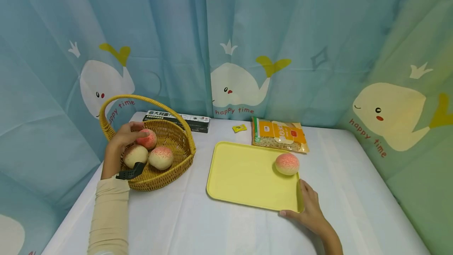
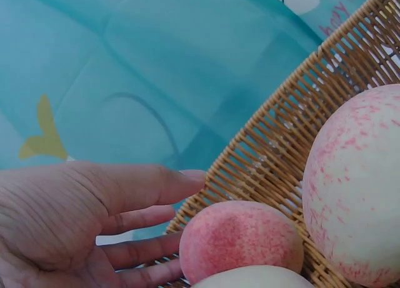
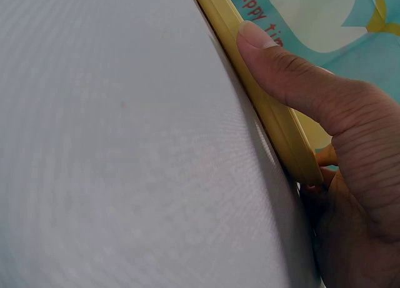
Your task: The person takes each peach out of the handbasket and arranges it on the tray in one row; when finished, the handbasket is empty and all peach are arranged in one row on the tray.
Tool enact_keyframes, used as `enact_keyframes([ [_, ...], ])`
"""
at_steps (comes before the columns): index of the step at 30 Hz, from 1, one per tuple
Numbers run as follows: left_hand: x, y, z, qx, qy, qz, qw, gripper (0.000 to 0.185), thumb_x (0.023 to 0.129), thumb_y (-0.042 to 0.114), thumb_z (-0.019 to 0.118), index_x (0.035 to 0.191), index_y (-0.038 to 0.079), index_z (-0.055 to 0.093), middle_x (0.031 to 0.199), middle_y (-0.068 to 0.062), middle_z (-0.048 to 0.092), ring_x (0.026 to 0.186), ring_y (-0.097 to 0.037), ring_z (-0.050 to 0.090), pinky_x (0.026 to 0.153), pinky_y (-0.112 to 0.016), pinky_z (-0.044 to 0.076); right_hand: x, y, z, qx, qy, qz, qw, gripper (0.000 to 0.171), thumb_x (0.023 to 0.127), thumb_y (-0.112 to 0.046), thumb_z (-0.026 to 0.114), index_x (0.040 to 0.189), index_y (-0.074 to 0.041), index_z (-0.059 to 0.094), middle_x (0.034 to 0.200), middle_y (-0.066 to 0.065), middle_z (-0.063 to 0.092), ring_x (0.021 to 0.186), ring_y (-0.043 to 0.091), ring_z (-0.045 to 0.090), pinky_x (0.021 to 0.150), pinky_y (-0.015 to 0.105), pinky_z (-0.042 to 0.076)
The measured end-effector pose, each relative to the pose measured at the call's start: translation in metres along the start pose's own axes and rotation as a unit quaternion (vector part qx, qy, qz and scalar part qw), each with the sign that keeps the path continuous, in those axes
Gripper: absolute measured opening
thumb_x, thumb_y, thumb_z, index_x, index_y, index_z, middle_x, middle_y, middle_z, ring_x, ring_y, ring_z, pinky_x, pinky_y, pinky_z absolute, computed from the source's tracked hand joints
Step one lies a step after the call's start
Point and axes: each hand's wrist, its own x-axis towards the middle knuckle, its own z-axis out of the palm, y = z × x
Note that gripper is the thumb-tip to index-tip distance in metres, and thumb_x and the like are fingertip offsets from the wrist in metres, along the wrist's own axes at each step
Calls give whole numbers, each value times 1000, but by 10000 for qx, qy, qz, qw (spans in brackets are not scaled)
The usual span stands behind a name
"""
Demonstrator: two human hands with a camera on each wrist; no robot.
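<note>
Wicker basket (image 1: 166, 168), far left of the counter (image 1: 198, 223), holding three peaches; the left hand (image 1: 125, 135) reaches in, fingers relaxed and nearly straight against the reddest peach (image 1: 148, 139) at the far side, not curled round it. Two paler peaches (image 1: 161, 157) sit nearer; the left one is partly hidden behind a black wrist strap (image 1: 130, 174). Yellow tray (image 1: 244, 174), centre, carries one peach (image 1: 287, 163) at its right edge. The right hand (image 1: 311, 209) grips the tray's near right corner, thumb along the rim; its fingers are hidden beneath. Orange packet (image 1: 281, 133), dark box (image 1: 192, 121) and small yellow wrapper (image 1: 239, 128) lie at the far edge; box print is illegible.
</note>
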Motion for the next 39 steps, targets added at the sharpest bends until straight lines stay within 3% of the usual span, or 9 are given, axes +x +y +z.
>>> enact_keyframes([
  [5, 3, -5, 0, -37, -59, -186, 9998, 70, 96, 17, 56, 150, -9, 20, 151, -31, 28, 127, -39, 43, 93, -35, 48, -2, -1, 0, -10, 36, -68, 10000, 121, 69, -28, 88, 149, 16, 9, 151, 39, 13, 134, 59, 12, 99, 76, 20],
  [10, 7, -9, -2, 74, -83, -233, 9997, 69, 96, 16, 56, 150, -9, 20, 150, -31, 29, 119, -33, 48, 81, -26, 49, 0, -1, 1, 16, 54, -96, 9999, 120, 69, -26, 88, 149, 17, 9, 151, 39, 12, 133, 59, 13, 99, 77, 21],
  [18, 9, -7, 2, 156, -136, -134, 9997, 73, 94, 15, 59, 150, -10, 20, 151, -32, 27, 131, -42, 39, 100, -44, 43, -1, 0, 1, -112, 98, -65, 9999, 120, 69, -27, 88, 148, 17, 10, 150, 40, 15, 132, 58, 15, 99, 76, 22],
  [24, 13, -13, 4, 322, -186, -89, 9993, 68, 92, 13, 62, 146, -11, 27, 144, -32, 35, 123, -39, 44, 95, -37, 44, 0, -1, 2, -8, 112, -98, 9999, 120, 68, -27, 88, 149, 17, 11, 150, 39, 15, 133, 59, 14, 98, 76, 21],
  [39, 17, -19, 0, 581, -593, 195, 9964, 72, 93, 14, 61, 149, -10, 22, 147, -35, 32, 128, -46, 42, 99, -46, 43, 0, 0, 1, -147, 1, 2, 9999, 119, 71, -28, 86, 149, 17, 9, 150, 38, 13, 133, 58, 14, 99, 75, 22],
])
